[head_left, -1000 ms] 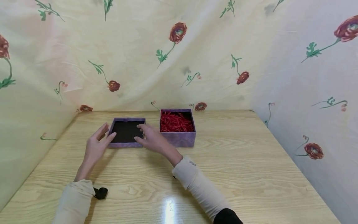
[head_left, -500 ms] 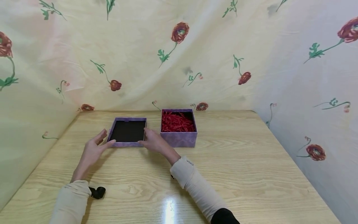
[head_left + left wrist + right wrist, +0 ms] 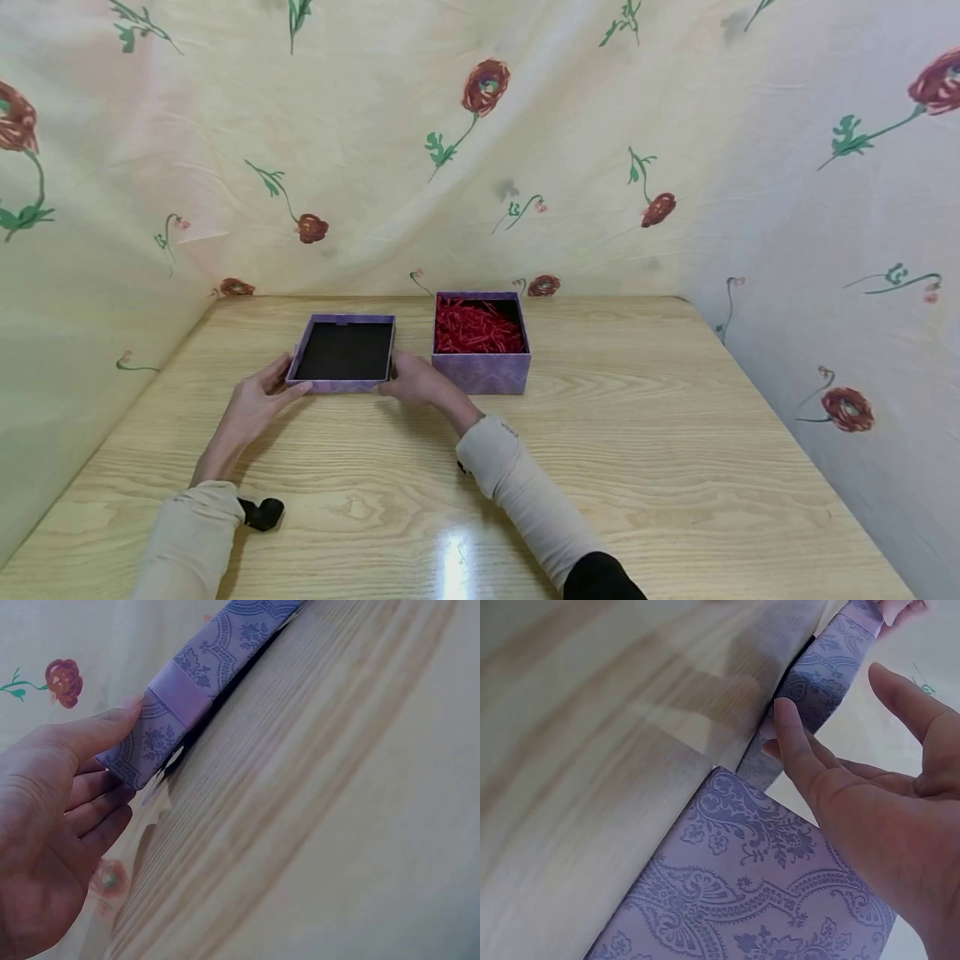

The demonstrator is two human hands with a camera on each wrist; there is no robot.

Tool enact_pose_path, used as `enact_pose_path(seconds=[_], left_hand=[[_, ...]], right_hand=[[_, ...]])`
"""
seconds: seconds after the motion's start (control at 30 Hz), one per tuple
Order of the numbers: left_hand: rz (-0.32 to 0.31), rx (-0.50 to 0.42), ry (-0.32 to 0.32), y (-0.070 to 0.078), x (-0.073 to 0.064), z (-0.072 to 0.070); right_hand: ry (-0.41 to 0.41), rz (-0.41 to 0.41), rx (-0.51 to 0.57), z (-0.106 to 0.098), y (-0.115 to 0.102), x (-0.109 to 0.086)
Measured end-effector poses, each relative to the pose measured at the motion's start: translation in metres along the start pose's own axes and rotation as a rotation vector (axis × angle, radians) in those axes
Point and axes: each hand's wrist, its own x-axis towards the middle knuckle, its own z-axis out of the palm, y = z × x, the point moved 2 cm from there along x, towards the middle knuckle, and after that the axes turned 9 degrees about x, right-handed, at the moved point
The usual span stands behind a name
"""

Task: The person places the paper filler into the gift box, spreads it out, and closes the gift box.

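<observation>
A shallow purple patterned box lid (image 3: 341, 387), black inside, lies hollow side up on the wooden table. My left hand (image 3: 251, 408) grips its front left corner. In the left wrist view the thumb lies against the front wall, near a lilac ribbon band (image 3: 181, 694), with the fingers (image 3: 112, 825) curled low behind the corner. My right hand (image 3: 416, 379) is around the front right corner, its thumb at the front edge and its fingers along the right wall, partly hidden. The deeper matching box (image 3: 482, 373), filled with red paper shreds (image 3: 476, 327), stands to the right of that hand.
The wood-grained table (image 3: 637, 467) reaches back to a flower-printed cloth (image 3: 375, 167) hanging behind and at both sides. A black device (image 3: 262, 515) is strapped at the left wrist. A narrow gap separates lid and box, and my right hand is in it.
Both hands have come in from above and beside the lid onto its front corners, the right first, then the left fingers. Lid and box have kept their places.
</observation>
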Motion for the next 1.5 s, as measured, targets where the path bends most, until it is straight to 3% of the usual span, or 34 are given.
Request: enact_pose_path(seconds=[0.37, 0.67, 0.93, 1.33, 1.5], left_hand=[[-0.004, 0.083, 0.027, -0.001, 0.0, -0.002], [-0.006, 0.092, 0.037, -0.002, 0.0, -0.003], [-0.033, 0.161, 0.039, -0.002, 0.0, -0.004], [-0.059, 0.109, 0.072, 0.001, -0.004, -0.006], [-0.042, 0.088, 0.102, 0.004, -0.005, -0.007]], right_hand=[[-0.041, 0.008, 0.011, 0.003, 0.0, 0.007], [0.015, -0.02, -0.016, 0.007, -0.004, 0.012], [0.067, -0.039, -0.103, 0.009, -0.003, 0.015], [0.081, -0.015, -0.025, 0.007, -0.003, 0.011], [0.104, -0.022, -0.02, 0.005, -0.004, 0.009]])
